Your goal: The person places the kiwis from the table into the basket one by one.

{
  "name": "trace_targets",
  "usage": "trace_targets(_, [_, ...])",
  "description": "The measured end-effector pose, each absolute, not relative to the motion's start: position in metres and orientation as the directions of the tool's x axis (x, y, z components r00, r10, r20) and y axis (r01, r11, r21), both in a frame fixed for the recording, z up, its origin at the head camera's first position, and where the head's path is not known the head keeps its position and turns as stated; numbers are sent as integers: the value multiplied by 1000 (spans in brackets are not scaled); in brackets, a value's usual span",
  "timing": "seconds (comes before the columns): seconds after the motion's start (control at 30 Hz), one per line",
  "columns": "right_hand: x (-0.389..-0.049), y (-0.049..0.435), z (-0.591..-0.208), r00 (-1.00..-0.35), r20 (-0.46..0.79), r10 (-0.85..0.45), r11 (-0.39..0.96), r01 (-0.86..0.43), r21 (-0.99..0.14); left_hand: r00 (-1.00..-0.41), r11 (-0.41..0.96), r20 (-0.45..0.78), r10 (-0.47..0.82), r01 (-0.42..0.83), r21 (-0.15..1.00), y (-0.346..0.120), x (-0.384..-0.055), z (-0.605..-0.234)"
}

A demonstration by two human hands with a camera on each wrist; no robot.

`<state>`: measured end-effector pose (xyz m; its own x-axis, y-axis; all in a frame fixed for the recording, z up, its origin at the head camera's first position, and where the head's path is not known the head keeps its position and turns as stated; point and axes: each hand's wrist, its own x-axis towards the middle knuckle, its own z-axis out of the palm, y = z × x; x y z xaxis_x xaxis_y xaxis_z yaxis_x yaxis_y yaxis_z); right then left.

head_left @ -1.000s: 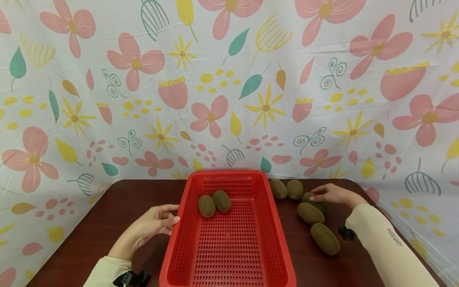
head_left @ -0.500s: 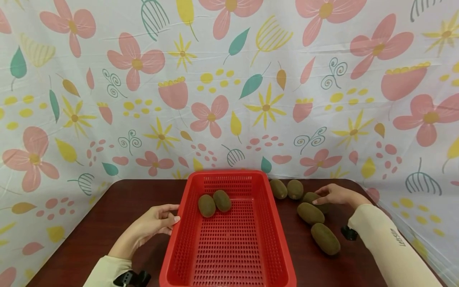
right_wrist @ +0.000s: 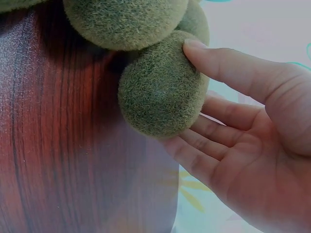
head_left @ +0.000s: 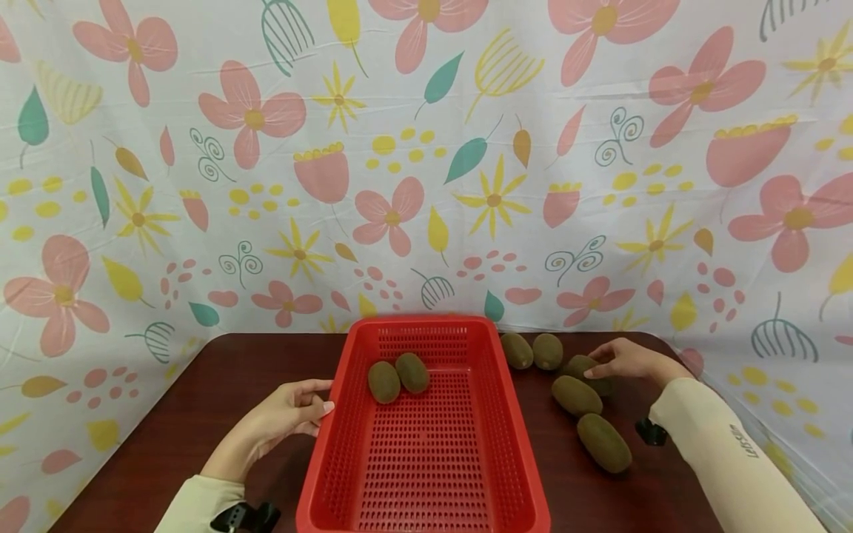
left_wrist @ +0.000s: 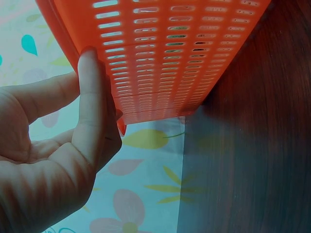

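A red perforated plastic basket (head_left: 523,437) stands in the middle of the dark table, with two brown kiwis (head_left: 384,383) lying near its far left corner. On its left side, my left hand (head_left: 283,414) holds the basket's rim between thumb and bent fingers. The left wrist view shows these fingers against the rim (left_wrist: 60,34) and slotted side wall. My right hand (head_left: 623,360) is among the kiwis to the right. It grips a kiwi (right_wrist: 160,92), the thumb on one side and the fingers round the other.
Right of the basket, two kiwis (head_left: 548,352) lie by the table's back edge. Nearer are another kiwi (head_left: 576,396), close to the held one, and a kiwi (head_left: 604,444) at the front. A floral curtain (head_left: 393,215) hangs behind the table (head_left: 180,437).
My right hand has shifted slightly to the right, and its thumb has moved over the kiwi. The left hand, the basket and the other kiwis stay in place.
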<state>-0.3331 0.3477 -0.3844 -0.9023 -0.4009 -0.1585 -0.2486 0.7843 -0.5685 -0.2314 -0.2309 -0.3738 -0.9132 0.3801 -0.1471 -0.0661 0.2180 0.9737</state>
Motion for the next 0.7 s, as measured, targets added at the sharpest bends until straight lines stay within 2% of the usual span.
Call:
trace_targets(0.13, [-334, 349, -382, -903, -136, -407, 795, -277, -539, -913, 218, -146, 380, -65, 974, -231, -232, -374])
trace_targets(0.7, [-326, 340, -366, -929, -131, -345, 810, -224, -543, -913, 222, -145, 382, -62, 973, -231, -231, -374])
